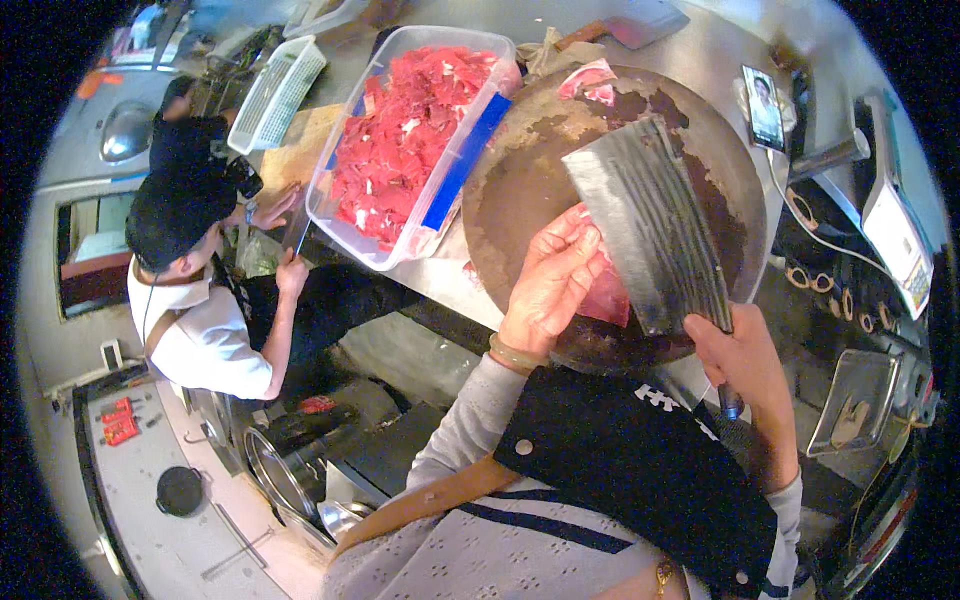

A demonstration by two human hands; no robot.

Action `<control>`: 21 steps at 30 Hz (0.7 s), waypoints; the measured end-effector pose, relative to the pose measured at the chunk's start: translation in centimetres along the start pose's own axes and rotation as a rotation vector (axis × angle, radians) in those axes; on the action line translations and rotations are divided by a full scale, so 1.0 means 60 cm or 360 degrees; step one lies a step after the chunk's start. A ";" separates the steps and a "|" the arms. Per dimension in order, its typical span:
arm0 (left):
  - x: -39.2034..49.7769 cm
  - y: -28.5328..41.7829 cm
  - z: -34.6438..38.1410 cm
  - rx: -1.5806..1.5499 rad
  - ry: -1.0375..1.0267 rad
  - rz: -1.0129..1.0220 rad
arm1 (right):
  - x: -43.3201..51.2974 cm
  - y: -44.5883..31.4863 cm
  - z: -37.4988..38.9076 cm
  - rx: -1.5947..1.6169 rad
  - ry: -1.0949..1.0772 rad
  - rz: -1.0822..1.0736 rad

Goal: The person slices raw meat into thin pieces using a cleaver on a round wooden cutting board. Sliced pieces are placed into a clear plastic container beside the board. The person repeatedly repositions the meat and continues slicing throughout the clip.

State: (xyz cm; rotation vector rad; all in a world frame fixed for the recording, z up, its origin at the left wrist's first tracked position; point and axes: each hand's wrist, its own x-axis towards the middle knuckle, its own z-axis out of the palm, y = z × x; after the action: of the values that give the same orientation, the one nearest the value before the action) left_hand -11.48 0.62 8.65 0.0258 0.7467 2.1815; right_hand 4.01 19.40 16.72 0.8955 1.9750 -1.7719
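A wide cleaver (645,225) is in my right hand (739,356), its broad blade tilted above a round, dark-stained chopping block (517,195). Close to the blade's left side, my left hand (551,274) has its fingertips pinched together at a piece of raw red meat (606,296); the blade hides part of that meat. Another scrap of meat with white fat (589,79) lies at the block's far edge. Left of the block stands a clear plastic tub (319,187) heaped with sliced raw meat (412,142).
A co-worker (202,300) stands at the left with a knife (300,232) over a wooden board (304,142). Beyond are a white plastic basket (276,97) and another cleaver (646,26). A phone (763,109) and a scale (896,217) stand at right.
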 end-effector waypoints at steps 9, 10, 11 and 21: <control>-0.007 0.034 -0.013 0.0155 0.0407 0.0111 | 0.010 0.069 -0.048 -0.0024 0.0547 -0.0013; -0.004 0.035 -0.012 0.0181 0.0407 0.0126 | 0.011 0.083 -0.048 -0.0135 0.0582 0.0004; -0.002 0.036 -0.010 0.0173 0.0392 0.0141 | 0.013 0.095 -0.050 -0.0366 0.0531 -0.0026; 0.111 0.050 -0.001 0.0469 0.0510 0.0171 | -0.003 0.129 -0.012 -0.0934 0.0687 -0.0125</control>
State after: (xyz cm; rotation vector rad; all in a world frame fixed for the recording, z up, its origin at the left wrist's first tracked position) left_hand -18.01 3.83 8.68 -0.1389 1.2704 2.1832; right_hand 9.28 20.23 11.07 1.0494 2.6215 -0.9666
